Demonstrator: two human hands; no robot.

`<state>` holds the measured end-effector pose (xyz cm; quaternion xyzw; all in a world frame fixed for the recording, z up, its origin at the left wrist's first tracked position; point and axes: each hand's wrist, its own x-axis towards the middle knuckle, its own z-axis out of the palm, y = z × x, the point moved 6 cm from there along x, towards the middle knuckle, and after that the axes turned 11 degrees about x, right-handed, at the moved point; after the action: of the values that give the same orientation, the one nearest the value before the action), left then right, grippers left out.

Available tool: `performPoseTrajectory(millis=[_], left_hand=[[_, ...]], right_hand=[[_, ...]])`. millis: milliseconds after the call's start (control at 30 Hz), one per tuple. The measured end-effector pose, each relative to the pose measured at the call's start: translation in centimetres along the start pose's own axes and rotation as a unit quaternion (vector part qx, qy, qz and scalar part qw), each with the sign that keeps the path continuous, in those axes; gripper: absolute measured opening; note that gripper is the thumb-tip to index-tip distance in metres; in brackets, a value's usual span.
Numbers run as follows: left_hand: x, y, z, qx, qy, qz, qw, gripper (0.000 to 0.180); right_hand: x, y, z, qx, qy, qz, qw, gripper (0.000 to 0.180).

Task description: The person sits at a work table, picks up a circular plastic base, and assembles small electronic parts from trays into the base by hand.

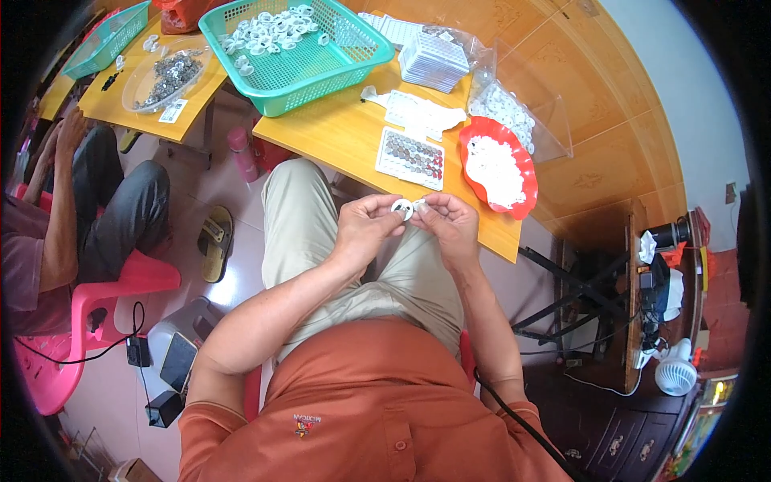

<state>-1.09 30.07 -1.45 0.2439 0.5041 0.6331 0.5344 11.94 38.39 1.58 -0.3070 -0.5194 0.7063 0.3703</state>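
My left hand (363, 230) pinches a small round white plastic part (403, 210) with dark spots in its middle, between thumb and fingertips. Close beside it, my right hand (450, 229) has its thumb and fingers closed on a smaller white piece (418, 204). Both hands meet above my lap, just short of the table's front edge. Beyond them on the table lies a white tray (393, 173) with rows of small round grey and reddish pieces. To its right a red scalloped dish (527, 205) holds a heap of tiny white parts.
A green basket (321, 95) of white parts, a stack of white trays (434, 60) and a clear bag (502, 108) of white parts stand farther back on the yellow table (321, 143). At left, another person (48, 233) sits by a second table (120, 108).
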Motion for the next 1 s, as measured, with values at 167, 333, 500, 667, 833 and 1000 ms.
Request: performPoseTrajectory(millis=[167,333,500,667,833,1000], left_hand=[[-0.1,0.3,0.1,-0.006,0.003,0.009,1.000,0.028],[-0.1,0.2,0.0,0.018,-0.003,0.008,1.000,0.031],[0.0,0.3,0.2,0.051,-0.011,0.016,0.999,0.033],[0.1,0.3,0.1,0.030,-0.011,0.041,0.999,0.035],[0.3,0.3,0.1,0.032,-0.018,0.040,0.999,0.031],[0.2,0.4,0.1,0.031,-0.021,0.040,0.999,0.031]], right_hand=[[-0.2,0.3,-0.1,-0.017,0.006,-0.014,1.000,0.018],[-0.4,0.1,0.2,-0.049,0.003,-0.031,0.998,0.019],[-0.8,-0.8,0.8,-0.168,0.003,-0.063,0.984,0.016],[-1.1,-1.4,1.4,-0.237,0.016,-0.088,0.967,0.013],[-1.3,-2.1,1.7,-0.271,0.024,-0.115,0.955,0.012],[-1.5,-2.5,2.2,-0.274,0.030,-0.106,0.955,0.011]])
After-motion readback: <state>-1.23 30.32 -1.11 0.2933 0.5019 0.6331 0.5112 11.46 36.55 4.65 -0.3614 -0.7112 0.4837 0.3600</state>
